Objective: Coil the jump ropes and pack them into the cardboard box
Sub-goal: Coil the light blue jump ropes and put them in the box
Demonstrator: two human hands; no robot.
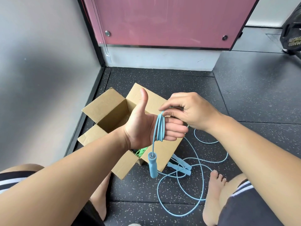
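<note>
My left hand (143, 126) is held flat, palm up and thumb raised, over the open cardboard box (105, 110). Several turns of a light blue jump rope (159, 128) are wound around its fingers. One blue handle (152, 167) dangles below the hand on a short length of cord. My right hand (187, 110) pinches the rope at the top of the coil, just above the left fingers. The loose rest of the cord (202, 175) lies in loops on the floor. A green jump rope (140, 152) shows inside the box under my wrist.
More light blue handles (179, 168) lie on the floor beside the box's right flap. My bare feet (215, 193) and knees frame the speckled black rubber floor. A grey wall stands left, a pink panel (162, 22) behind, a black bag (291, 38) at far right.
</note>
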